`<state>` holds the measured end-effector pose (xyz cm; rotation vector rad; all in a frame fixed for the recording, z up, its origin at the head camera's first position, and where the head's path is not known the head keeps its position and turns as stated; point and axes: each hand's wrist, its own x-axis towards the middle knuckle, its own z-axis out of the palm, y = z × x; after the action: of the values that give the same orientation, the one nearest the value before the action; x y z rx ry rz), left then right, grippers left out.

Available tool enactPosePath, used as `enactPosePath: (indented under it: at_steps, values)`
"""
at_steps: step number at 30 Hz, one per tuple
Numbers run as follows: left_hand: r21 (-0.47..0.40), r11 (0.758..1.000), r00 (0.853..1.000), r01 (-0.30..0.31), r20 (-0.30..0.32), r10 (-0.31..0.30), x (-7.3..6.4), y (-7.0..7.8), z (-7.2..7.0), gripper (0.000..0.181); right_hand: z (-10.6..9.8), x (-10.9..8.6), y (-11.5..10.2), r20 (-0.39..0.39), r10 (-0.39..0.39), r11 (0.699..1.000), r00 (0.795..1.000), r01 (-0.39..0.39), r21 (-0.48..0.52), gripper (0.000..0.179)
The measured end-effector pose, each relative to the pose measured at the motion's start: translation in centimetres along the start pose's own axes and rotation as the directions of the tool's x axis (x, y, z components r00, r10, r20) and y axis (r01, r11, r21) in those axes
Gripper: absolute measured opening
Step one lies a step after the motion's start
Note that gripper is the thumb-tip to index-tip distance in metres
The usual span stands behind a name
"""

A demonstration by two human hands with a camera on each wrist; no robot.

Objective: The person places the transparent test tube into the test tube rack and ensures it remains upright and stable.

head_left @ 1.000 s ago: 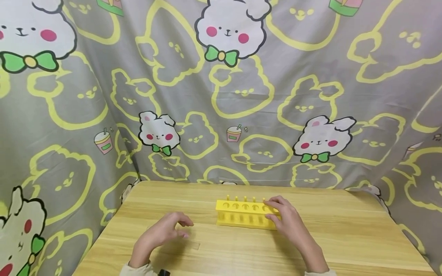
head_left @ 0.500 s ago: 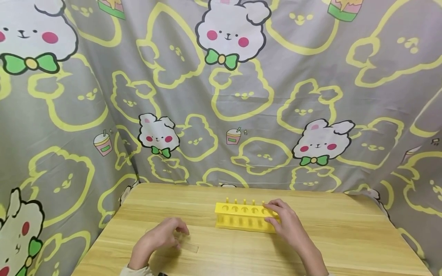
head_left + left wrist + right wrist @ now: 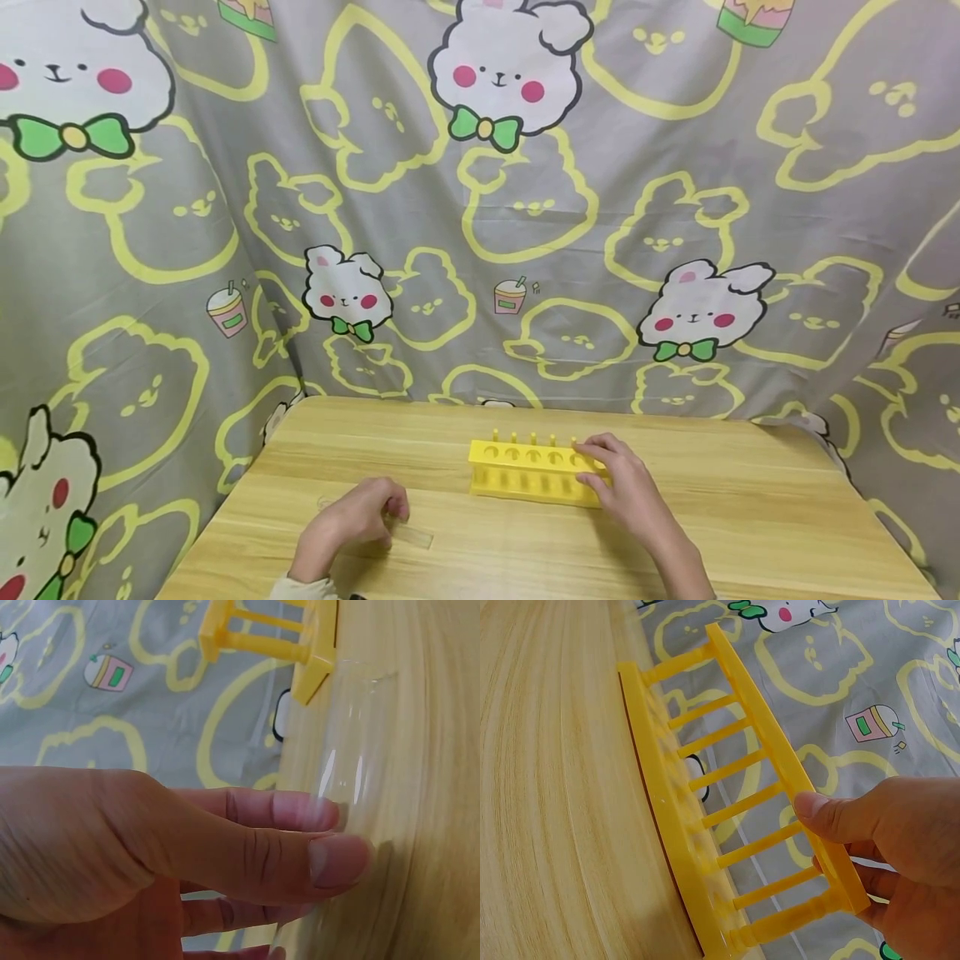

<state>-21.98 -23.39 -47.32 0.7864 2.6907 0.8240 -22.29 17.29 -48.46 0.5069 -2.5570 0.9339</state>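
Observation:
A clear glass test tube (image 3: 415, 537) lies on the wooden table at left of centre, partly covered by my left hand (image 3: 352, 515). In the left wrist view, thumb and fingers pinch the test tube (image 3: 352, 761) along its side, with its rimmed end beyond the fingertips. To the right, a yellow test tube rack (image 3: 517, 467) stands upright, with a row of holes on top and pegs behind. My right hand (image 3: 626, 479) grips the rack's right end; the right wrist view has the thumb on the edge of the rack's top plate (image 3: 769, 739).
The wooden table (image 3: 750, 517) runs back to a grey curtain (image 3: 420, 225) printed with rabbits and yellow outlines. The curtain also closes in the left and right sides. A small black object (image 3: 358, 597) shows at the bottom edge near the left sleeve.
My left hand has come down onto the test tube and closed its fingers and thumb on it. The right hand and the rack have stayed in place.

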Motion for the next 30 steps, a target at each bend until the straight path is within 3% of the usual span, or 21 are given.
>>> enactPosePath:
  at_steps: [17, 30]
  values:
    - [0.005, 0.999, 0.999, -0.049, -0.013, 0.049, -0.1, -0.89, 0.29, 0.041, 0.09, 0.12, -0.32, 0.0, 0.002, 1.0, 1.0, -0.002, -0.005, 0.04]
    - [-0.018, 0.999, 0.999, -0.034, -0.01, 0.033, 0.01, -0.49, 0.16, 0.036, 0.03, -0.03, -0.31, 0.001, 0.015, 1.0, 1.0, -0.015, -0.008, 0.04]
